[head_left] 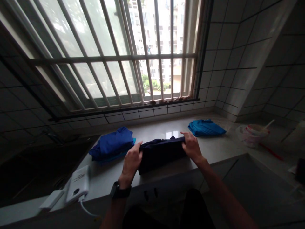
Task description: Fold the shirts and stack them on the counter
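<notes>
Pale countertop (151, 130); stick (269, 124) in container (254, 134); left fingers (137, 147), right fingers (187, 138) grip dark cloth (163, 156)

- Head-worn, looking forward and down over the countertop (108, 178)
- Faces the barred window (119, 58)
- Close above left hand (132, 160) and right hand (192, 148)

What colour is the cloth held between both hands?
The cloth is dark navy, nearly black, best seen in the head view.
</notes>
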`<control>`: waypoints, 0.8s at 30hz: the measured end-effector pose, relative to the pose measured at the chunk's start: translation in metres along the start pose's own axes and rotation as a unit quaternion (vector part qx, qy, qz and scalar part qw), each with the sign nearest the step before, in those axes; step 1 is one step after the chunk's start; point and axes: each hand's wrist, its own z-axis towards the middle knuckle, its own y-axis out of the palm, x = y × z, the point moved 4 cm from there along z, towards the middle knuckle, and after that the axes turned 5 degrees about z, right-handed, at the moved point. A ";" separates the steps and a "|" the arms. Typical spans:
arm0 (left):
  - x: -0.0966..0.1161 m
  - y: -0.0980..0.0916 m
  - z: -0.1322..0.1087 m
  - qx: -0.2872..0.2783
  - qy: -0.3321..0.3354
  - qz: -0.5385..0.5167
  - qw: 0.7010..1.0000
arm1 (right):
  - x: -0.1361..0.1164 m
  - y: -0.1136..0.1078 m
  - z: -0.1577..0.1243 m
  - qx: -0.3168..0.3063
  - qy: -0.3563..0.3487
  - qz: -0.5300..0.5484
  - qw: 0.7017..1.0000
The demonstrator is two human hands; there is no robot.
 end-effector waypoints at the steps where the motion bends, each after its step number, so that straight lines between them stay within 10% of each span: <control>1: 0.002 0.009 0.007 0.033 -0.002 0.028 0.999 | -0.003 0.006 0.002 0.046 -0.001 -0.021 0.999; 8: -0.002 0.095 -0.032 -0.087 0.078 0.099 0.988 | 0.008 0.100 -0.051 -0.156 0.003 -0.096 0.983; 18: 0.032 0.068 -0.094 -0.097 0.080 0.105 0.987 | 0.033 0.101 -0.031 -0.148 -0.044 -0.044 0.987; 24: 0.003 0.069 -0.116 -0.114 0.177 0.064 0.975 | 0.015 0.086 -0.074 -0.244 -0.157 0.017 0.957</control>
